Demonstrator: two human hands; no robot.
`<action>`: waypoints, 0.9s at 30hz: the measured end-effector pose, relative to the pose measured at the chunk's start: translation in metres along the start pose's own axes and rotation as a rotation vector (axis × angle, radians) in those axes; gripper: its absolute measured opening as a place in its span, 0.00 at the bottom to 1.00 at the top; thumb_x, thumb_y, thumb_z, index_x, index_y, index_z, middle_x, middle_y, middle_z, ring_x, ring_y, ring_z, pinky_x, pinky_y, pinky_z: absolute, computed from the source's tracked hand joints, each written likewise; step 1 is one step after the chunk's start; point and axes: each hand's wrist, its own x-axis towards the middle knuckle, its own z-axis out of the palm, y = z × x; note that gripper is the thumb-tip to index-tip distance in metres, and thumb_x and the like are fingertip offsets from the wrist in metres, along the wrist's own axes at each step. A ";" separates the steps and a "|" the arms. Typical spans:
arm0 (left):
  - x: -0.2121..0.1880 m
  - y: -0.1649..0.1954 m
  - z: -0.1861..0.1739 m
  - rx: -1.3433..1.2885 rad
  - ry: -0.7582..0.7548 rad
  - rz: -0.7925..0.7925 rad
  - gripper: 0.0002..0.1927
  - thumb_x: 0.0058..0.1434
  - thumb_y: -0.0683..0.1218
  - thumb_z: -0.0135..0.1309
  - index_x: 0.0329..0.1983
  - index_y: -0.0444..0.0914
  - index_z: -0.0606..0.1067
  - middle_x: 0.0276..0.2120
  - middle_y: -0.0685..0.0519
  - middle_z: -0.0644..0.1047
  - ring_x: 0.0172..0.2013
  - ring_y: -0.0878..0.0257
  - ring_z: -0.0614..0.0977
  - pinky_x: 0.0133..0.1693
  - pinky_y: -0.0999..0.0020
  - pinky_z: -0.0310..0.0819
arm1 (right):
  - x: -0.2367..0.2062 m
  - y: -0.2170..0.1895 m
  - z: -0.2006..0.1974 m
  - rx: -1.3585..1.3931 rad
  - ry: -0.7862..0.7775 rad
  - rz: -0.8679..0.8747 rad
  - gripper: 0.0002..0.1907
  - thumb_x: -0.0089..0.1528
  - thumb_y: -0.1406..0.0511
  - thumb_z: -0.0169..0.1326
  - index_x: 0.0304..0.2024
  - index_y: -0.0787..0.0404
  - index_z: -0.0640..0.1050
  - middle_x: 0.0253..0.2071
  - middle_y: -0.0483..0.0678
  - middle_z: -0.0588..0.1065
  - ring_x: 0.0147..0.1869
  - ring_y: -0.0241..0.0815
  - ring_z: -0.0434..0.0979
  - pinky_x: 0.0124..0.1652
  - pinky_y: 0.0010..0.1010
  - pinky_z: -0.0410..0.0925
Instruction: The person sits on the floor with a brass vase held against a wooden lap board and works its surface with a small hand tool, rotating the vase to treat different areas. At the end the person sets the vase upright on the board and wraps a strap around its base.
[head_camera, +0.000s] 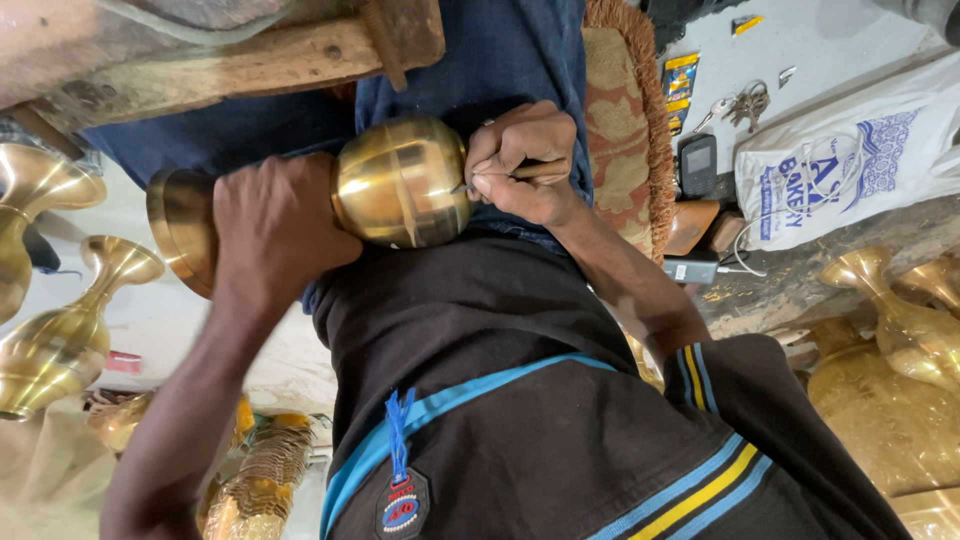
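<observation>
A brass vase is braced across the lap, gripped at its neck by the left hand, so a thin tool, pinched in the right hand, is steadied against its belly.

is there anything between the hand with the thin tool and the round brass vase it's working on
Nothing visible does. The right hand pinches a thin wooden-handled tool whose tip sits directly on the rounded body of the shiny brass vase. The left hand grips the vase's neck on the other side, clear of the tool.
</observation>
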 end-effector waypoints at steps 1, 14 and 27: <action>-0.007 0.004 0.006 0.003 0.129 0.036 0.16 0.43 0.48 0.65 0.33 0.37 0.77 0.28 0.45 0.79 0.32 0.49 0.81 0.39 0.56 0.68 | 0.000 0.000 0.001 -0.001 0.015 0.004 0.12 0.58 0.76 0.53 0.22 0.64 0.66 0.24 0.60 0.75 0.22 0.40 0.76 0.26 0.30 0.72; -0.016 -0.003 0.036 0.217 0.492 0.163 0.15 0.67 0.48 0.61 0.30 0.41 0.68 0.27 0.52 0.74 0.33 0.56 0.79 0.45 0.57 0.67 | -0.003 0.001 0.001 0.005 0.064 0.027 0.12 0.60 0.77 0.54 0.23 0.66 0.67 0.24 0.60 0.75 0.22 0.40 0.76 0.26 0.29 0.73; -0.002 -0.005 -0.002 -0.038 0.114 0.117 0.27 0.29 0.52 0.67 0.36 0.39 0.79 0.26 0.44 0.79 0.29 0.49 0.81 0.36 0.55 0.68 | -0.002 0.001 0.000 0.012 0.050 0.017 0.11 0.60 0.76 0.54 0.23 0.66 0.68 0.25 0.60 0.76 0.22 0.41 0.75 0.24 0.28 0.72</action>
